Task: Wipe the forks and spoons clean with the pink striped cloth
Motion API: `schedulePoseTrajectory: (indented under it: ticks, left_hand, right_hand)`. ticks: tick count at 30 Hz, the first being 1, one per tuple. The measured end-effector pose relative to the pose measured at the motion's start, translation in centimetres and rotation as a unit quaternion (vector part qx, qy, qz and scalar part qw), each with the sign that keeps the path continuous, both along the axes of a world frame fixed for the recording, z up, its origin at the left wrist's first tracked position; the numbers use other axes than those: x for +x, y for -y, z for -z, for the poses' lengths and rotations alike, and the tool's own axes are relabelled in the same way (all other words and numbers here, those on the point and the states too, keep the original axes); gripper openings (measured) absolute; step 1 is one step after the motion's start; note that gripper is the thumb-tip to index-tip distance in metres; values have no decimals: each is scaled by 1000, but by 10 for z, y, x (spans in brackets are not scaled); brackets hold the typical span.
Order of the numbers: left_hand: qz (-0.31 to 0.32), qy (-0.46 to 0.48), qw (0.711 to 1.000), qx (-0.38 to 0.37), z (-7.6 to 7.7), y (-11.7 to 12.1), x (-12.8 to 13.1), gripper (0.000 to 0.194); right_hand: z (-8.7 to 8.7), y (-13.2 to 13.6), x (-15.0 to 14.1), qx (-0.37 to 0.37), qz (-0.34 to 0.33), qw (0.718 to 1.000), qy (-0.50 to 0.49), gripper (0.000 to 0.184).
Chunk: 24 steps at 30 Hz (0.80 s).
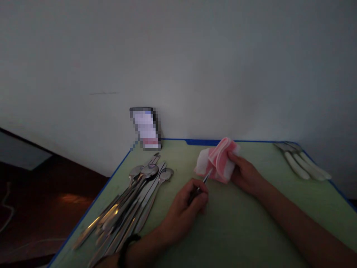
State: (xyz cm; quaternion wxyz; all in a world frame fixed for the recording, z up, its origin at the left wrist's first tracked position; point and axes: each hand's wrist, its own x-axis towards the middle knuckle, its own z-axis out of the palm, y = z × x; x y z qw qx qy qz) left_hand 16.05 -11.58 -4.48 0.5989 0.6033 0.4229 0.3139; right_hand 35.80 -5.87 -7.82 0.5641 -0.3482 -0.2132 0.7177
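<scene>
My left hand (186, 204) is closed around the handle of a metal utensil (205, 178), whose far end disappears into a pink and white cloth (217, 160). My right hand (245, 173) grips that cloth from the right, bunched around the utensil's tip. Both hands rest low over the green table top (251, 230). Which kind of utensil it is stays hidden by the cloth.
A pile of several spoons and other long metal cutlery (134, 201) lies at the left of the table. Several white-handled knives (301, 162) lie at the far right corner. A phone (146, 128) leans against the wall at the back. The table has a blue edge.
</scene>
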Motion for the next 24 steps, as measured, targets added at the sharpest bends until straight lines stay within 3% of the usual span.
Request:
schedulePoseTrajectory:
  ticks: [6,9,13,24]
  left_hand:
    - [-17,75,997,-2,10,-5,14,16]
    - [-42,50,997,-31,9,-10,15,27]
    - [-61,21,996,-54,7,-16,13,28]
    - [-96,71,992,-47,14,-16,7,44]
  right_hand:
    - [-5,2,7,27,65,994,-89,23]
    - [-11,3,9,30,84,988,-122,24]
    - [-18,4,8,23,111,980,-161,30]
    - [-10,0,15,35,26,984,-172,34]
